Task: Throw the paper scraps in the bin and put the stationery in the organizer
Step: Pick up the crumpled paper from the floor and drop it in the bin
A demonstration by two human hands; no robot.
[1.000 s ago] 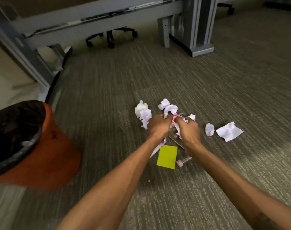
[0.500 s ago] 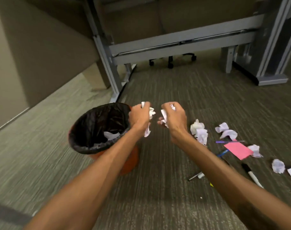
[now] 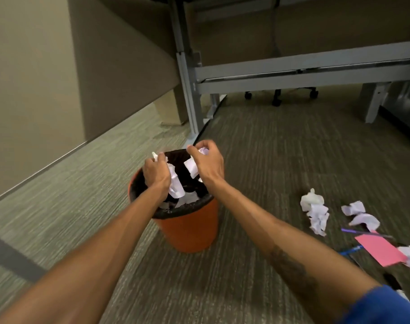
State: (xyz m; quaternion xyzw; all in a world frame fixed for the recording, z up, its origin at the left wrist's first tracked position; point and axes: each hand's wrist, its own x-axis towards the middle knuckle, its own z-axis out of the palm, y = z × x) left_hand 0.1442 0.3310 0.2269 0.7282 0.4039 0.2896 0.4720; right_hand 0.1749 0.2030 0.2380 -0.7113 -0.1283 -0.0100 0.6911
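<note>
An orange bin (image 3: 190, 232) with a black liner stands on the carpet, with white paper lying inside. My left hand (image 3: 156, 173) hovers over its mouth, closed on crumpled paper scraps (image 3: 176, 183). My right hand (image 3: 207, 163) is over the bin's far rim, closed on more paper scraps (image 3: 192, 168). To the right on the floor lie several crumpled scraps (image 3: 315, 212), a pink sticky pad (image 3: 379, 250), a purple pen (image 3: 363, 232), a blue pen (image 3: 351, 250) and a black marker (image 3: 392, 282). No organizer is in view.
A grey desk frame (image 3: 304, 76) with its leg (image 3: 190, 99) stands behind the bin. Chair castors (image 3: 276, 99) sit under the desk. A beige partition wall (image 3: 47, 78) runs along the left.
Both hands gathered scraps from the pile, then carried them left to the bin. They now hold the paper over the bin's mouth; my view turned left with them.
</note>
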